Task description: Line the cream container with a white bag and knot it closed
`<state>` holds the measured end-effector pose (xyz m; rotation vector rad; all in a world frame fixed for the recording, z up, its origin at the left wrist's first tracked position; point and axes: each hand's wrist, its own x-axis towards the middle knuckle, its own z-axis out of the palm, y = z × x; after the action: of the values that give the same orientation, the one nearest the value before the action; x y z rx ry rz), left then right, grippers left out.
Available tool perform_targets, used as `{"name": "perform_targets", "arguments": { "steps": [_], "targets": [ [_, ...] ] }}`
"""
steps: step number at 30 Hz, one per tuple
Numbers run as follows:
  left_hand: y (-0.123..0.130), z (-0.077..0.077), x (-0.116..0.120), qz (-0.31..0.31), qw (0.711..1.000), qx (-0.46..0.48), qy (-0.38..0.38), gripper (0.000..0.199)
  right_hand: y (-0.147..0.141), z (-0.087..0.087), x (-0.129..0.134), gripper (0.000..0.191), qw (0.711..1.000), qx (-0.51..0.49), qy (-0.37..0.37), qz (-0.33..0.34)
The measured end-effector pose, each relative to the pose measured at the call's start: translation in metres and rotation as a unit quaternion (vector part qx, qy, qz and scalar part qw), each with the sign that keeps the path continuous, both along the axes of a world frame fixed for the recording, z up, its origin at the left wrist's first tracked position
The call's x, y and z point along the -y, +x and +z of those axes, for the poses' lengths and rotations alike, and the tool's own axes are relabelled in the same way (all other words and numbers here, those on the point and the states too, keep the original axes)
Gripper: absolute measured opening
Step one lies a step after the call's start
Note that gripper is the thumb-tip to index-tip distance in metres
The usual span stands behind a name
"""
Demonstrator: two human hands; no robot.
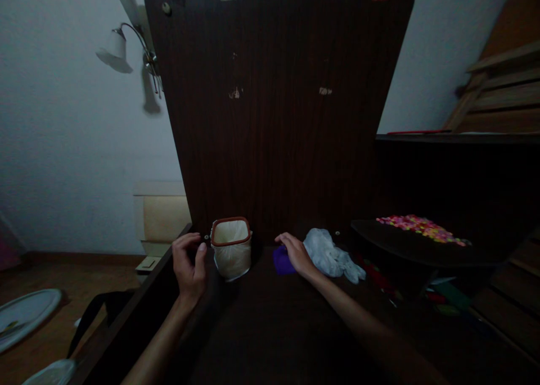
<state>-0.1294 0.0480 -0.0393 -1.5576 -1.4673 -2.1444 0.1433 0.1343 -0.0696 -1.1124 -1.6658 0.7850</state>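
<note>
My left hand (189, 267) is just left of a small bin (233, 261) with a brown square rim and a pale plastic liner. Its fingers are curved and the thumb stands apart, with nothing held. Over the right part of a flat purple piece (282, 261), perhaps cloth, lies my right hand (297, 254). Its fingers are stretched out; whether they touch the piece I cannot tell. Right beside that hand sits a crumpled whitish plastic bag (329, 254) with a knotted-looking end.
A dark wooden panel (278, 121) rises behind the dark desk top (270, 329). On the right, a corner shelf (388, 241) carries a heap of small colourful pieces (422, 227), with assorted items below. A raised edge (139, 300) borders the left. A wall lamp (116, 50) hangs at upper left.
</note>
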Motion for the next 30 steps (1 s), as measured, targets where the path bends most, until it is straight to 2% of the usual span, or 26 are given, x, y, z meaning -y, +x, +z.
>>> {"name": "perform_targets", "arguments": {
  "steps": [2,4,7,9,12,15,19,24,27,30],
  "targets": [
    [0.015,0.005,0.015,-0.046,0.997,-0.054,-0.012,0.026,0.018,0.005,0.023,0.033,0.998,0.045,0.025,0.027],
    [0.03,0.004,0.026,-0.115,0.984,-0.126,-0.06,0.025,0.032,0.006,0.044,0.028,0.994,0.091,0.037,0.05],
    [0.049,-0.006,0.033,-0.233,0.917,-0.268,-0.182,0.025,0.048,-0.001,0.072,0.022,0.985,0.146,0.041,0.083],
    [0.057,-0.019,0.033,-0.269,0.87,-0.334,-0.242,0.025,0.056,-0.009,0.087,0.029,0.973,0.203,0.03,0.104],
    [0.064,-0.044,0.029,-0.273,0.83,-0.388,-0.292,0.027,0.064,-0.021,0.103,0.047,0.941,0.311,-0.025,0.13],
    [0.065,-0.071,0.026,-0.275,0.811,-0.42,-0.301,0.039,0.069,-0.035,0.11,0.06,0.919,0.355,-0.071,0.157],
    [0.064,-0.097,0.028,-0.286,0.798,-0.436,-0.302,0.048,0.068,-0.058,0.11,0.06,0.92,0.347,-0.037,0.176],
    [0.063,-0.104,0.032,-0.307,0.776,-0.447,-0.321,0.055,0.065,-0.079,0.107,0.057,0.926,0.337,-0.007,0.172],
    [0.061,-0.103,0.034,-0.311,0.761,-0.465,-0.329,0.058,0.067,-0.079,0.106,0.057,0.921,0.348,-0.007,0.174],
    [0.06,-0.103,0.033,-0.315,0.758,-0.476,-0.315,0.06,0.07,-0.075,0.107,0.059,0.908,0.371,-0.001,0.195]
  ]
}}
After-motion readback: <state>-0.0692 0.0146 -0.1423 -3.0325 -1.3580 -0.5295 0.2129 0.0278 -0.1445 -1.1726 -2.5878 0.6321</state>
